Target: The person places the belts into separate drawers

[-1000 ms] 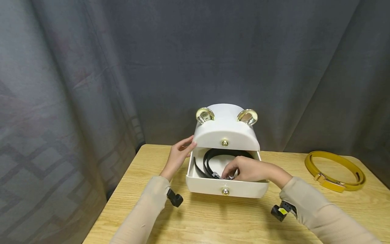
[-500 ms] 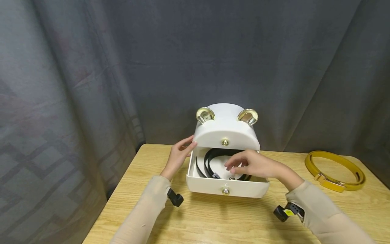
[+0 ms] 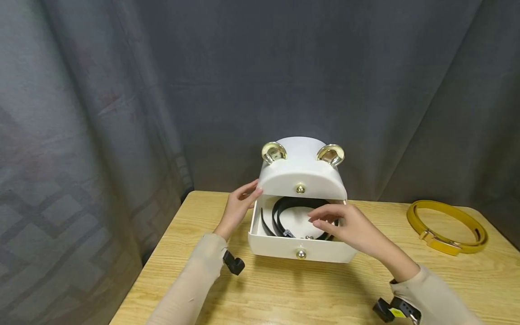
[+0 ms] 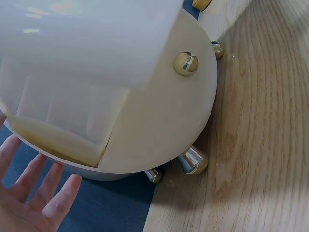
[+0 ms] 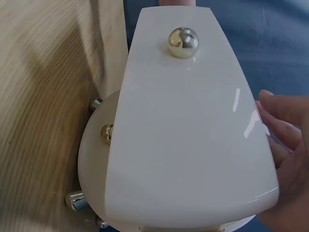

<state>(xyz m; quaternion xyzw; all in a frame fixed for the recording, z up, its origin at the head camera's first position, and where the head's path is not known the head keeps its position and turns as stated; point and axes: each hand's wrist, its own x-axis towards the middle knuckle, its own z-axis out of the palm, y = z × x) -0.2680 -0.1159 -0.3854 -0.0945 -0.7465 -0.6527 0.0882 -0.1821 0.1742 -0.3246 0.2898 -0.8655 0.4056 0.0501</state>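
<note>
White jewellery box [image 3: 302,174] with gold ears, on counter [image 3: 284,289]. Its lower drawer [image 3: 302,248] pulled out; a coiled black belt [image 3: 280,212] lies inside. Right hand [image 3: 345,223] above drawer's right part, fingers loosely spread, holding nothing. Left hand [image 3: 237,207] rests flat-fingered against box's left side. Yellow belt [image 3: 447,225] coiled well right of box. No legible writing.

White box [image 3: 302,174], black belt [image 3: 284,210]
</note>
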